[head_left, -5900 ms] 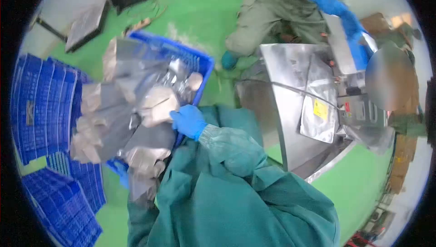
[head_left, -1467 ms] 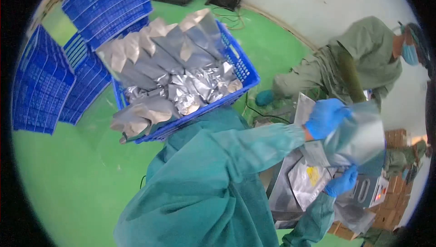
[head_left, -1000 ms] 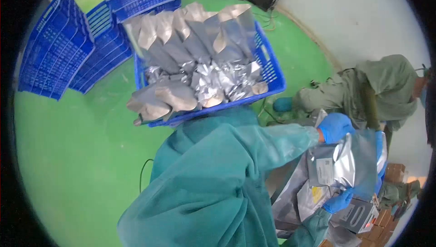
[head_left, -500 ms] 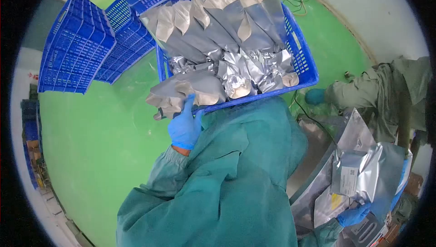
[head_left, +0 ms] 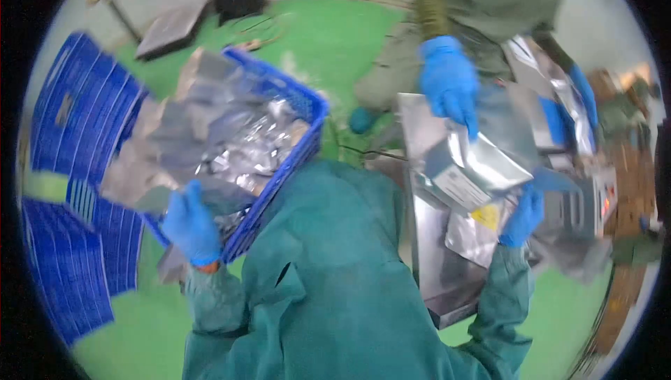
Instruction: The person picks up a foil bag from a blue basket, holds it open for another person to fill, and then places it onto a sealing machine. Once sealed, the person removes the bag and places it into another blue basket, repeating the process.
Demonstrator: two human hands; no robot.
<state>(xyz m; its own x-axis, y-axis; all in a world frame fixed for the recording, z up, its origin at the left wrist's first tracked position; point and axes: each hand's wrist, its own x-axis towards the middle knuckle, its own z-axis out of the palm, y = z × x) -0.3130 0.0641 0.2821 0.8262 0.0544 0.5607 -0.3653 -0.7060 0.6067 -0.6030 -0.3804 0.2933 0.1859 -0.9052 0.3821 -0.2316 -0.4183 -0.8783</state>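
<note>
1. Left hand (head_left: 190,225), blue-gloved, reaches into the blue crate (head_left: 307,128) at left; fingers rest on the silver foil pouches (head_left: 210,142) heaped inside. Motion blur: closed grip or not, cannot tell.
2. Right hand (head_left: 521,216) pinches the lower edge of a labelled foil pouch (head_left: 465,170) over the steel machine (head_left: 426,254) at right.
3. A co-worker's gloved hand (head_left: 451,83) holds that pouch's far edge.
4. Judgement: pouches light, floppy, slick; take them by a flat seam edge.

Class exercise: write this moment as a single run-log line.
left hand: in blue plastic crate, on silver foil pouches | right hand: under labelled silver foil pouch | co-worker's blue-gloved hand: gripping same pouch
</note>
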